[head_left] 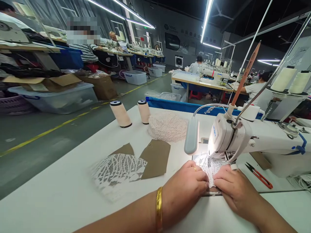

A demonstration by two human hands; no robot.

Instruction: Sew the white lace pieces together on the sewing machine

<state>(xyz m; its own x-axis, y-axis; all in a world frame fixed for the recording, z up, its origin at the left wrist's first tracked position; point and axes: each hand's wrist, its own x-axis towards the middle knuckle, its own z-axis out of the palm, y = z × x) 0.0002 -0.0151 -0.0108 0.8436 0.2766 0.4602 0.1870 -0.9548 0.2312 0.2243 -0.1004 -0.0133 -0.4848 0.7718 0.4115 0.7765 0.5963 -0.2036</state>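
A white lace piece [210, 173] lies under the needle area of a white sewing machine [222, 137]. My left hand [186, 184], a gold bangle at its wrist, has its fingers curled and pressed onto the lace's left edge. From the right side, my right hand [236, 187] pinches the lace close to the presser foot. The needle itself is hidden by the machine head. Left of my hands, another white lace piece [119, 168] partly covers brown pattern pieces [156, 158]. Red-handled thread snips [259, 175] rest on the machine bed at the right.
Behind the loose pieces sit a heap of pale lace [168, 126] and two cream thread cones [120, 115] [143, 111]. A grey lamp [191, 136] hangs left of the machine head. Co-workers sit at other machines beyond. Plastic bins [134, 77] stand along the aisle.
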